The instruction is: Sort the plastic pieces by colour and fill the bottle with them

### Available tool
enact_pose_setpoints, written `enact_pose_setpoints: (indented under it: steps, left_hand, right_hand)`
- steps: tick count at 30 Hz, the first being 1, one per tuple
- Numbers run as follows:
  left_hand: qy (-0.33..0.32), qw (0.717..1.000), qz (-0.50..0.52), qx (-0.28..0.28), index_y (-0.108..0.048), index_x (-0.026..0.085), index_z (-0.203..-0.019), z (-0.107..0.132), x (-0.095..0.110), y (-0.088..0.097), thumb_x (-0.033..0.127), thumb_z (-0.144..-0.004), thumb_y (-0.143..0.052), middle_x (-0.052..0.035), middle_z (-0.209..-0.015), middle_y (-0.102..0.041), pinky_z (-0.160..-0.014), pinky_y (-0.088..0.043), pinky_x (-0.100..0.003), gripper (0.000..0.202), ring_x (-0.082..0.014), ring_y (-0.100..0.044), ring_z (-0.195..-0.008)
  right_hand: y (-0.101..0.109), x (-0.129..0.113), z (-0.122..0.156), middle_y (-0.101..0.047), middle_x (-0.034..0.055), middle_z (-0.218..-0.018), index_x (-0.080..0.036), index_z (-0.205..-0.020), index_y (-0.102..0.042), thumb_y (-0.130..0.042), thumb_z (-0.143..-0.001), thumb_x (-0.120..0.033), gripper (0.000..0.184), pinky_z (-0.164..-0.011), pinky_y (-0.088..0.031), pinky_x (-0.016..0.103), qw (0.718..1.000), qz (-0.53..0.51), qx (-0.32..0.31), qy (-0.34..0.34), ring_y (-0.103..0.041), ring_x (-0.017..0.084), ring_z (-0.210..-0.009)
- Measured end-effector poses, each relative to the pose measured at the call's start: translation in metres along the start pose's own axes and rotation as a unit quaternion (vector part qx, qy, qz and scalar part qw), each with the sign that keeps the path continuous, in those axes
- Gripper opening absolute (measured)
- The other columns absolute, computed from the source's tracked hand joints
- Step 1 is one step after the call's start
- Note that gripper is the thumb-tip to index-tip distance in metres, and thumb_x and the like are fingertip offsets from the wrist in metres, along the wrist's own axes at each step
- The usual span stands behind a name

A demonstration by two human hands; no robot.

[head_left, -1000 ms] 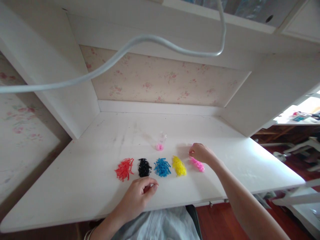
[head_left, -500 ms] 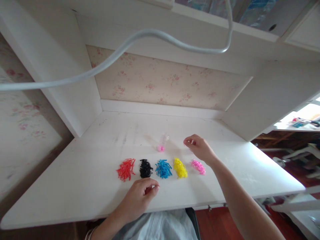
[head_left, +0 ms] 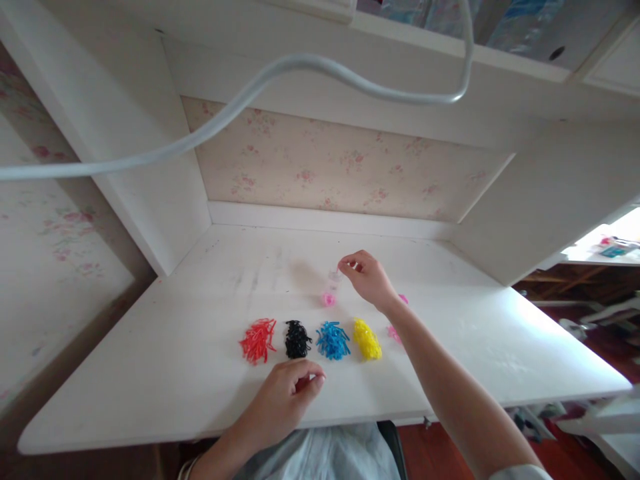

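Observation:
My right hand (head_left: 367, 277) is closed in a pinch at the top of a small clear container (head_left: 335, 277). Whatever its fingertips hold is too small to make out. Inside the container, pink pieces (head_left: 329, 300) show at its near end. By the desk's front edge rests my left hand (head_left: 289, 393), thumb and forefinger together, no object visible in it. Just beyond it lie piles of small loops: red (head_left: 258, 341), black (head_left: 297, 340), blue (head_left: 333, 340) and yellow (head_left: 367, 339). A pink pile (head_left: 393, 333) is partly hidden by my right forearm.
Behind my right wrist a small pink object (head_left: 403, 299) peeks out on the white desk (head_left: 125, 373). A white cable (head_left: 300, 63) crosses the upper view. Side panels and an overhead shelf (head_left: 530, 67) enclose the desk.
My right hand has moved left from the bare desk to the top of the clear container. Its forearm now covers part of the pink pile. My left hand stays in place.

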State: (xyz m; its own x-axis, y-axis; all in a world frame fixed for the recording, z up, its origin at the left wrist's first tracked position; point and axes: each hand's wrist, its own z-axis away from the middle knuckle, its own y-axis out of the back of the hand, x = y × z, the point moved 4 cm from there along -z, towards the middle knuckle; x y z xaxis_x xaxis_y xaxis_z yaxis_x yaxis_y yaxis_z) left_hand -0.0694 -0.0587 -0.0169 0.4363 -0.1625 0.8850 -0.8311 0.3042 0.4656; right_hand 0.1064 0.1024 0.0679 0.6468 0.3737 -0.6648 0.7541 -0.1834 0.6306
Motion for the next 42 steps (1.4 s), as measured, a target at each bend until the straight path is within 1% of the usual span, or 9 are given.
enact_pose_setpoints:
  steps: [12, 17, 21, 25, 28, 31, 34, 37, 42]
  left_hand:
    - [-0.007, 1.000, 0.000, 0.002, -0.067, 0.019, -0.086, 0.000, 0.001, 0.001, 0.037, -0.090, -0.044, -0.0003, -0.075, -0.063, -0.063, -0.039, -0.022, 0.029, -0.0128, -0.052, -0.066]
    - [-0.005, 1.000, -0.020, 0.001, -0.066, 0.018, -0.086, 0.000, 0.001, 0.000, 0.039, -0.090, -0.042, -0.0015, -0.075, -0.063, -0.065, -0.040, -0.024, 0.032, -0.0141, -0.053, -0.068]
    - [-0.012, 1.000, -0.027, -0.010, -0.067, 0.019, -0.087, -0.001, 0.005, -0.003, 0.037, -0.090, -0.043, -0.0014, -0.074, -0.064, -0.063, -0.040, -0.024, 0.030, -0.0141, -0.055, -0.067]
    - [-0.031, 0.999, -0.025, -0.025, -0.067, 0.020, -0.088, -0.008, 0.018, -0.013, 0.031, -0.089, -0.044, -0.0019, -0.082, -0.068, -0.066, -0.042, -0.023, 0.025, -0.0144, -0.058, -0.072]
    - [-0.073, 0.994, -0.080, -0.031, -0.068, 0.021, -0.088, -0.021, 0.035, -0.025, 0.028, -0.089, -0.045, -0.0030, -0.084, -0.068, -0.068, -0.043, -0.025, 0.024, -0.0160, -0.060, -0.076]
    - [-0.123, 0.978, -0.164, -0.041, -0.068, 0.023, -0.087, -0.041, 0.054, -0.042, 0.029, -0.089, -0.045, -0.0037, -0.082, -0.068, -0.066, -0.043, -0.027, 0.024, -0.0174, -0.061, -0.074]
    - [-0.151, 0.956, -0.248, -0.049, -0.068, 0.022, -0.091, -0.068, 0.070, -0.060, 0.029, -0.090, -0.043, -0.0060, -0.088, -0.069, -0.068, -0.046, -0.030, 0.026, -0.0206, -0.064, -0.079]
    - [-0.159, 0.932, -0.320, -0.059, -0.068, 0.018, -0.091, -0.095, 0.079, -0.078, 0.029, -0.089, -0.042, -0.0101, -0.091, -0.068, -0.070, -0.048, -0.034, 0.028, -0.0244, -0.065, -0.083]
    - [-0.154, 0.917, -0.359, -0.075, -0.068, 0.016, -0.094, -0.131, 0.083, -0.100, 0.025, -0.086, -0.045, -0.0130, -0.093, -0.067, -0.073, -0.050, -0.035, 0.026, -0.0255, -0.066, -0.083]
  right_hand:
    - [0.003, 0.002, -0.001, -0.059, 0.0006, -0.083, -0.024, -0.081, -0.072, -0.057, -0.077, -0.030, 0.017, -0.065, -0.042, 0.025, 0.999, 0.033, -0.021, -0.003, -0.051, 0.009, -0.061]
    - [0.017, 0.002, 0.007, -0.060, 0.0013, -0.084, -0.023, -0.082, -0.072, -0.056, -0.078, -0.034, 0.020, -0.063, -0.041, 0.025, 1.000, 0.019, 0.003, 0.001, -0.050, 0.010, -0.061]
    - [0.040, 0.018, 0.040, -0.059, 0.0023, -0.083, -0.022, -0.082, -0.071, -0.056, -0.079, -0.039, 0.022, -0.057, -0.040, 0.024, 0.999, -0.008, 0.031, -0.031, -0.047, 0.010, -0.059]
    - [0.060, 0.062, 0.096, -0.059, 0.0033, -0.086, -0.021, -0.082, -0.069, -0.056, -0.080, -0.043, 0.026, -0.052, -0.039, 0.024, 0.993, -0.033, 0.051, -0.106, -0.045, 0.010, -0.056]
    - [0.071, 0.098, 0.141, -0.060, 0.0035, -0.087, -0.022, -0.085, -0.069, -0.056, -0.080, -0.045, 0.026, -0.051, -0.039, 0.026, 0.984, -0.008, 0.081, -0.160, -0.047, 0.012, -0.056]
    - [0.075, 0.119, 0.175, -0.059, 0.0037, -0.085, -0.024, -0.082, -0.069, -0.055, -0.080, -0.046, 0.026, -0.053, -0.042, 0.028, 0.975, 0.040, 0.115, -0.188, -0.049, 0.013, -0.056]
    - [0.071, 0.118, 0.191, -0.059, 0.0041, -0.084, -0.025, -0.081, -0.067, -0.052, -0.082, -0.045, 0.025, -0.053, -0.042, 0.029, 0.972, 0.089, 0.134, -0.173, -0.050, 0.014, -0.056]
    - [0.061, 0.110, 0.193, -0.058, 0.0040, -0.086, -0.025, -0.086, -0.066, -0.050, -0.083, -0.040, 0.022, -0.053, -0.043, 0.029, 0.974, 0.130, 0.124, -0.135, -0.049, 0.013, -0.051]
    - [0.055, 0.107, 0.192, -0.058, 0.0028, -0.088, -0.022, -0.087, -0.065, -0.048, -0.082, -0.031, 0.020, -0.054, -0.043, 0.026, 0.976, 0.148, 0.113, -0.112, -0.048, 0.009, -0.047]
